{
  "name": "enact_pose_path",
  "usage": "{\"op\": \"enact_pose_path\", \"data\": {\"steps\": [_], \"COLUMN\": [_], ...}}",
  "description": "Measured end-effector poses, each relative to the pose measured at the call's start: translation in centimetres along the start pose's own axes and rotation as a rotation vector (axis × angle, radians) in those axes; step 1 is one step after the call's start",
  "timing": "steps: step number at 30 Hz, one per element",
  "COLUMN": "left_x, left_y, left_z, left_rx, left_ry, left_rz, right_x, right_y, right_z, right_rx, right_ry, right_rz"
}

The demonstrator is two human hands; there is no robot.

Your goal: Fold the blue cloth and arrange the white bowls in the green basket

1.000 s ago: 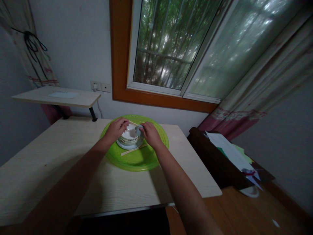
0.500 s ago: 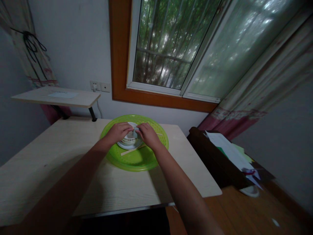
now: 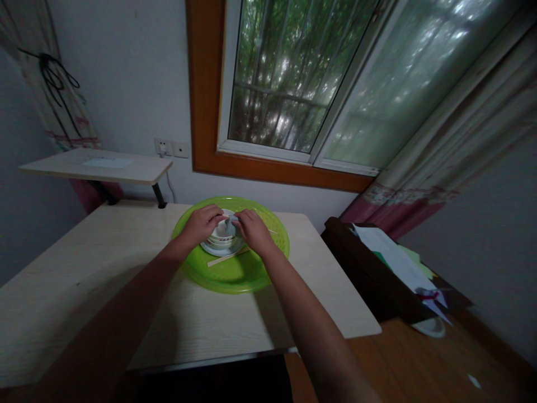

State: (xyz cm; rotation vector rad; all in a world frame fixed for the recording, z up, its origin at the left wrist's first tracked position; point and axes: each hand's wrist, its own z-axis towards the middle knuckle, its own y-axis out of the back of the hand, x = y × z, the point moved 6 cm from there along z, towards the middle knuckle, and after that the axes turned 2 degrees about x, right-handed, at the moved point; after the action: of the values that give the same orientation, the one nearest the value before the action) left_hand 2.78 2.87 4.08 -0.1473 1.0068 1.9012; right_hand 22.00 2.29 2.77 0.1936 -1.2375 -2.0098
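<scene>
A round green plastic tray (image 3: 235,277) lies on the table and bears a small stack of white bowls (image 3: 220,238) on a white plate (image 3: 216,251). My left hand (image 3: 204,224) is closed at the left side of the top bowl; what its fingertips pinch is hidden. My right hand (image 3: 253,228) is closed over the bowl's right side, its fingers on a small grey-blue piece that looks like cloth (image 3: 230,226). The fingertips of both hands are close together above the bowls. Light wooden chopsticks (image 3: 226,257) lie on the tray in front of the plate.
The tray stands on a pale wooden table (image 3: 126,240). A small raised shelf (image 3: 96,166) is at the back left. Behind are a wall socket (image 3: 172,148) and a window (image 3: 289,78). On the right, papers (image 3: 390,257) lie on a dark brown piece of furniture.
My hands have shifted very slightly over the bowls, and more of the grey-blue piece shows between them. The tray, bowls and chopsticks have stayed in place.
</scene>
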Motion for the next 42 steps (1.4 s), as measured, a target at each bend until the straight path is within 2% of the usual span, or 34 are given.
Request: {"op": "enact_pose_path", "data": {"steps": [4,8,11,16,18,22,27,29,32,37,42], "left_x": [0.7,1.1,1.0,0.1,0.0,0.5,2.0,2.4,2.2,0.7,0.1], "left_y": [1.6,2.0,1.5,-0.3,-0.6,-0.1,1.5,1.7,1.2,0.2,0.3], "left_z": [-0.1,-0.2,-0.3,0.0,0.0,0.0,0.2,0.2,0.1,-0.2,-0.3], "left_rx": [-0.153,-0.193,-0.165,0.006,0.026,-0.04,-0.213,-0.231,-0.187,-0.09,-0.056], "left_ry": [0.093,0.127,0.091,-0.059,-0.085,-0.044,0.062,0.078,0.05,-0.036,0.009], "left_rz": [0.007,-0.01,-0.001,0.091,0.121,0.152,0.214,0.242,0.269,0.303,0.338], "right_x": [-1.6,-2.1,-1.9,-1.2,-1.0,-1.2,-2.5,-3.0,-3.3,-2.3,-1.4], "right_y": [0.4,0.5,0.4,0.3,0.2,0.1,0.5,0.7,0.7,0.6,0.8], "right_z": [-0.1,-0.2,-0.2,-0.2,-0.2,0.0,-0.1,-0.3,-0.4,-0.3,-0.1], "right_rx": [-0.046,-0.046,-0.029,0.007,0.015,-0.006,-0.085,-0.104,-0.096,-0.014,0.018], "right_ry": [-0.084,-0.11,-0.099,-0.059,-0.053,-0.069,-0.134,-0.149,-0.166,-0.151,-0.164], "right_rz": [0.035,0.022,0.006,-0.021,-0.031,-0.035,-0.036,-0.04,-0.057,-0.085,-0.104]}}
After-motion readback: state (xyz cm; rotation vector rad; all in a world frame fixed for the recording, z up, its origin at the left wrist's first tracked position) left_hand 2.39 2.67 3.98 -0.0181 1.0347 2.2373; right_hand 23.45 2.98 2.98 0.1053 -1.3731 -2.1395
